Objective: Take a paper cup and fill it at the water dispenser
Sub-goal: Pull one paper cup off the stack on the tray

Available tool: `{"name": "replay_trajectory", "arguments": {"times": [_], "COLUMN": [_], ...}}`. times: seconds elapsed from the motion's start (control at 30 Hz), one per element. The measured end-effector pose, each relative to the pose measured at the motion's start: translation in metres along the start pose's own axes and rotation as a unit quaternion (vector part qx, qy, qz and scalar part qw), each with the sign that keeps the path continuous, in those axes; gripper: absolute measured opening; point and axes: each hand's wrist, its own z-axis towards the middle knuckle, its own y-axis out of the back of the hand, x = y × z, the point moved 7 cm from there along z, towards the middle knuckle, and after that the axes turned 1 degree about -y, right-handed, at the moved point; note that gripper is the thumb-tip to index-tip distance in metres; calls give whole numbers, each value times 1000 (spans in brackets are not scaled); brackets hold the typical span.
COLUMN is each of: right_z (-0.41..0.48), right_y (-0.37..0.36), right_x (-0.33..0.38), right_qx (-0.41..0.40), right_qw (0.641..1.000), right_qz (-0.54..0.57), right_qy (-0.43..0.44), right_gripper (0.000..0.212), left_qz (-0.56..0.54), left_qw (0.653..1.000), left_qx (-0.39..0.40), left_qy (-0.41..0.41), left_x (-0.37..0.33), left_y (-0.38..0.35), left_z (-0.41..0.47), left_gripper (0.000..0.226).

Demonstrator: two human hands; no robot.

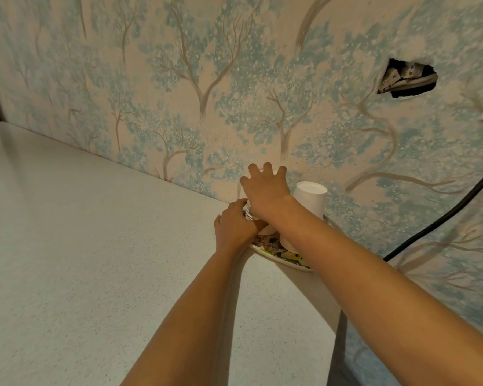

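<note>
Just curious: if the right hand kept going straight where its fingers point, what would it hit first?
Probably the wallpapered wall right behind the cup stack that the right hand covers, though depth is hard to judge.

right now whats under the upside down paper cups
The paper cups stand on a patterned tray at the counter's far corner. The right hand and left hand cover most of the tray and stack.

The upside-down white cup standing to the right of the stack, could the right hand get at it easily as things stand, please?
Probably yes. The upside-down white cup stands uncovered beside the right hand, which spreads over the cup stack; nothing lies between them. The left hand steadies the stack's base.
</note>
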Motion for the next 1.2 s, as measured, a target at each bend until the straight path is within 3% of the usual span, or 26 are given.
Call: {"name": "replay_trajectory", "arguments": {"times": [0.2, 0.33, 0.47, 0.57, 0.87, 1.0, 1.2], "right_z": [-1, -1, -1, 0, 4, 4, 10], "right_y": [-6, -7, -5, 3, 13, 18, 21], "right_x": [7, 12, 18, 14, -10, -17, -39], "right_qx": [-20, -33, -54, -85, -81, -72, -34], "right_qw": [999, 998, 994, 991, 997, 994, 978], "right_qz": [-38, -58, -93, -107, 7, 82, 205], "right_qy": [6, 4, 4, -3, 9, 26, -34], "right_gripper": [56, 50, 42, 38, 50, 54, 59], "left_qz": [36, 62, 120, 84, -16, -18, -15], "left_qw": [999, 998, 989, 996, 1000, 1000, 1000], "left_qx": [7, 20, 79, 36, 7, 12, 3], "left_qy": [2, 22, 42, 5, -15, -19, -15], "left_x": [8, 17, 24, 12, -4, -3, -1], "left_y": [-7, -13, -19, -10, 3, 2, 1], "left_z": [8, 14, 14, 9, -3, -2, -1], "left_gripper": [62, 37, 43, 46, 76, 73, 70]}}
